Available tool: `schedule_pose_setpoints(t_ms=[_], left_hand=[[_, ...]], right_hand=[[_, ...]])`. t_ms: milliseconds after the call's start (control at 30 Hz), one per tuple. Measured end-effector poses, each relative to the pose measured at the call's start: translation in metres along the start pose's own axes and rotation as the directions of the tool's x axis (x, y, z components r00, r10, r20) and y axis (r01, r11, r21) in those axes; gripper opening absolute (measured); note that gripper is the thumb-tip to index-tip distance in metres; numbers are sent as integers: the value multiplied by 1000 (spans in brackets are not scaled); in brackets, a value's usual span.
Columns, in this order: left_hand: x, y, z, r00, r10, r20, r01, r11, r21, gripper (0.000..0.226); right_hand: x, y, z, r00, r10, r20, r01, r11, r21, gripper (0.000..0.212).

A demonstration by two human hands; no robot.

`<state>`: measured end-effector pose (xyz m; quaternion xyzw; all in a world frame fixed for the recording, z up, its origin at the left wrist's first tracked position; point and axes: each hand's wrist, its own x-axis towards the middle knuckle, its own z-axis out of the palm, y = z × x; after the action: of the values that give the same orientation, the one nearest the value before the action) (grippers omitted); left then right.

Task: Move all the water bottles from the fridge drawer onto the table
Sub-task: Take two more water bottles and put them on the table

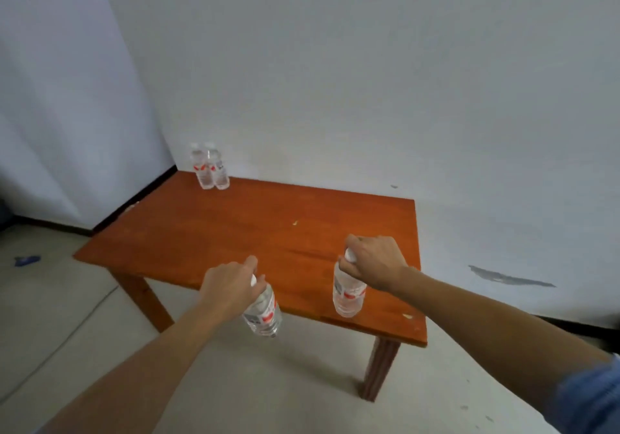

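now, left hand (pixel 228 286) grips clear plastic bottle (pixel 263 312), right hand (pixel 372 260) grips another, wooden table (pixel 235 232)

You get no readable words, brands or numbers here. The left bottle (pixel 263 312), held by your left hand (pixel 228 286), carries a label with a red patch and a grey block, its lettering blurred. The right bottle (pixel 349 294), gripped by your right hand (pixel 375 259), shows a similar red-and-white band, equally illegible. The far bottles (pixel 204 173) on the table (pixel 235 232) bear red marks too small to read.
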<state>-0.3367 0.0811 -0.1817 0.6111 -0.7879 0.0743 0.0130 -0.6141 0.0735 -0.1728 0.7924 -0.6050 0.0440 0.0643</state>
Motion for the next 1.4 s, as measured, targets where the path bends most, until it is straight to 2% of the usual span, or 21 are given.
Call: schedule_pose_setpoints(t_ms=[167,367,633,900,1200,1400], left_hand=[[48,-69,21,998,-47,36,47,999,-7,27],[123,-172,55,996,53,75,-51,998,-21,26],[241,-289,59,992,123,12,-122,990,-75,22],[350,-366,88,999,42,-35,-46,993,-110,30],[470,-426,141,996,88,-14,-89,989,-120,31],[525,-457,181,997,72,13,-70,992,-101,28]], right_hand=[[91,-34,24,999,-38,18,38,999,-15,39],[205,-88,61,1000,-16,0,16,1000,-27,40],[339,-150,78,992,122,3,-121,979,166,33],[474,-165,100,988,154,-20,-145,962,231,35],[626,-170,164,985,173,20,-171,943,284,35],[686,-176,191,974,215,70,-226,931,287,35]])
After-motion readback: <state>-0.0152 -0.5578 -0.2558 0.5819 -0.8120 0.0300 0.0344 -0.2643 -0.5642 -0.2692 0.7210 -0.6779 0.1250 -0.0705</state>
